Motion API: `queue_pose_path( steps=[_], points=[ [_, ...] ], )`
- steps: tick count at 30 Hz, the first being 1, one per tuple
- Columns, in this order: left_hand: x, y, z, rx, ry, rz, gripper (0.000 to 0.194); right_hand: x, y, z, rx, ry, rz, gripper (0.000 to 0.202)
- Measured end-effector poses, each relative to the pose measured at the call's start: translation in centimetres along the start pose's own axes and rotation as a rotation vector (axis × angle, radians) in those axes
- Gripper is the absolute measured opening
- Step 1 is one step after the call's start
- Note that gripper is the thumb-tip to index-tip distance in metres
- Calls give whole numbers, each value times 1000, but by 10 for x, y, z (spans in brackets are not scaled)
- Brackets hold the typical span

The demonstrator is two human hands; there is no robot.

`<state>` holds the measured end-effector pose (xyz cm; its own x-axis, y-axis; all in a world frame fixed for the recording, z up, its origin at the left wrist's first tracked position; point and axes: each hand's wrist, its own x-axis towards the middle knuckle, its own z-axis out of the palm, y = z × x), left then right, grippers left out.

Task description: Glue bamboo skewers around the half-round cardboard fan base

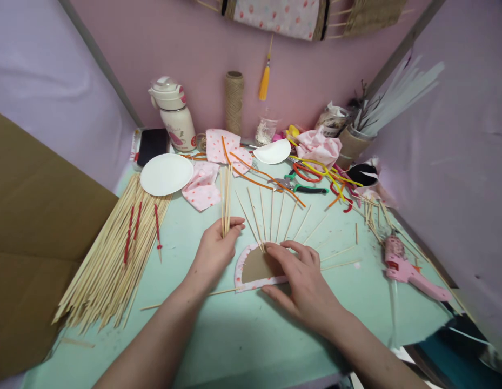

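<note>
My left hand is closed around a small bunch of thin bamboo sticks, held upright left of the half-circle piece. That cardboard half circle lies flat, its edge wrapped in pink-dotted fabric. Several sticks fan out from its curved side, and one more stick lies by its lower left corner. Across the right part of the half circle rests my right hand, its fingers apart and bent over the cardboard. The palm hides part of the piece and some stick ends.
A big pile of bamboo sticks lies left, beside a cardboard sheet. A white paper disc, fabric scraps, pliers and a bottle stand or lie behind. At right is a pink glue gun.
</note>
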<state>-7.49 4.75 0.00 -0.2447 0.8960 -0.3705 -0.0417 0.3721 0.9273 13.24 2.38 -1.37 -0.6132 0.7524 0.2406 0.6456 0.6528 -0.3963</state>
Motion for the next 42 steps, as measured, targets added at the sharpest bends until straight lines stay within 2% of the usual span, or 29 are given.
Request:
queue_pose_path(
  steps=[16,21,24,26,31,42],
  points=[
    [0,2,0,-43,3,13,29,2,-4,0,3,8,-37,56],
    [2,-2,-1,-66,0,23,29,-2,-11,-6,97,45,-240,44],
    [2,-3,-1,-74,3,30,28,-2,-17,-6,142,1,-367,38],
    [2,-2,-1,-73,5,29,28,-1,-19,-4,127,-39,-398,36],
    [1,1,-1,-70,5,18,27,-1,-20,1,79,-122,-377,33],
    [2,-2,0,-51,8,13,30,1,-19,-5,118,-64,-369,38]
  ],
)
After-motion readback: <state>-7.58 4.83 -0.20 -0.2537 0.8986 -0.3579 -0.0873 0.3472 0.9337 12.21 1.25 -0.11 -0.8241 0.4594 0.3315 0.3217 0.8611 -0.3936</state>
